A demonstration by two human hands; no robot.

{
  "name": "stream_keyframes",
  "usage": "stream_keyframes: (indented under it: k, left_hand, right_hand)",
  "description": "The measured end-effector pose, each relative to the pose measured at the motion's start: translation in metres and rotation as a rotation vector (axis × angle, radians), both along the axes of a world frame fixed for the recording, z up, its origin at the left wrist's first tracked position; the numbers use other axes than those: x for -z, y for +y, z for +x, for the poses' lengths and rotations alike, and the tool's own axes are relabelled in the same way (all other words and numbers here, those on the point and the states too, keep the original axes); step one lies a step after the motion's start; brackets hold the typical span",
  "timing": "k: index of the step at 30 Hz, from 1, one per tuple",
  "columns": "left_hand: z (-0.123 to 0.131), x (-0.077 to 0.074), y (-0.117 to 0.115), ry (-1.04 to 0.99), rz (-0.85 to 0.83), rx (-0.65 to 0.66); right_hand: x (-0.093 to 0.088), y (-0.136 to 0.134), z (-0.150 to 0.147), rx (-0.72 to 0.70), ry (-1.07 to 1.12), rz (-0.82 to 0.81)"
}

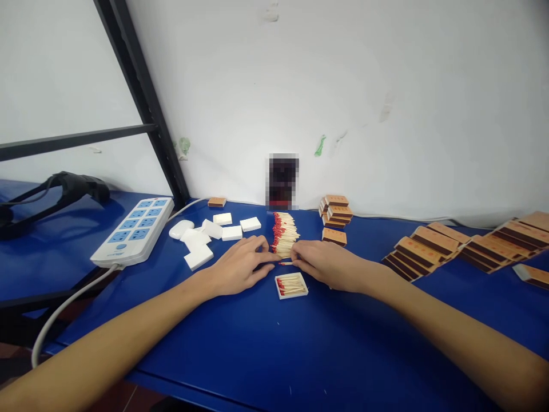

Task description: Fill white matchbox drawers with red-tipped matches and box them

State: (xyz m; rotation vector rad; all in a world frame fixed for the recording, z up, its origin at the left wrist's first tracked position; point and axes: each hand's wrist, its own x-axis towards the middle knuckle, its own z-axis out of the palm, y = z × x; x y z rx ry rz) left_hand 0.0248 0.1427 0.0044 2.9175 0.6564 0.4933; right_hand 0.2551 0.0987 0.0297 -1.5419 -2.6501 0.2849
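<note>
A long pile of red-headed matches (pixel 285 232) lies on the blue table between my hands, heads to the left. My left hand (pixel 244 264) is at the pile's near left side, its index finger and thumb stretched out and apart, the index at the match heads. From the right, my right hand (pixel 328 264) has its fingers bent together at the stick ends of the nearest matches, closed on a match whose red head shows at the left. Closer to me sits a white matchbox tray (pixel 279 295) partly filled with matches.
White matchbox trays (pixel 199 257) and a white rounded object (pixel 180 229) lie left, beside a power strip (pixel 134 230). Matchboxes (pixel 338 213) are stacked behind my right hand. Matchbox sleeves (pixel 422 246) overlap in rows at right. A pixelated dark object (pixel 282 180) stands by the wall.
</note>
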Motion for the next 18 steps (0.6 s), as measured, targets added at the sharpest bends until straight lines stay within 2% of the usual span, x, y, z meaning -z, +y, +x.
stream_keyframes:
  k: [5, 10, 15, 18]
  left_hand:
    - [0.001, 0.000, -0.001, -0.037, 0.025, -0.066]
    - [0.000, -0.001, 0.000, 0.008, 0.033, -0.059]
    - [0.000, -0.002, -0.001, 0.021, 0.033, -0.054]
    - [0.005, -0.001, -0.001, -0.002, 0.003, -0.098]
  right_hand:
    - [-0.021, -0.014, 0.003, -0.028, 0.079, -0.078]
    - [-0.025, -0.026, -0.003, -0.072, 0.097, -0.205]
    - [-0.024, -0.023, -0.006, -0.030, 0.119, -0.151]
    - [-0.022, -0.015, -0.004, 0.000, 0.133, -0.085]
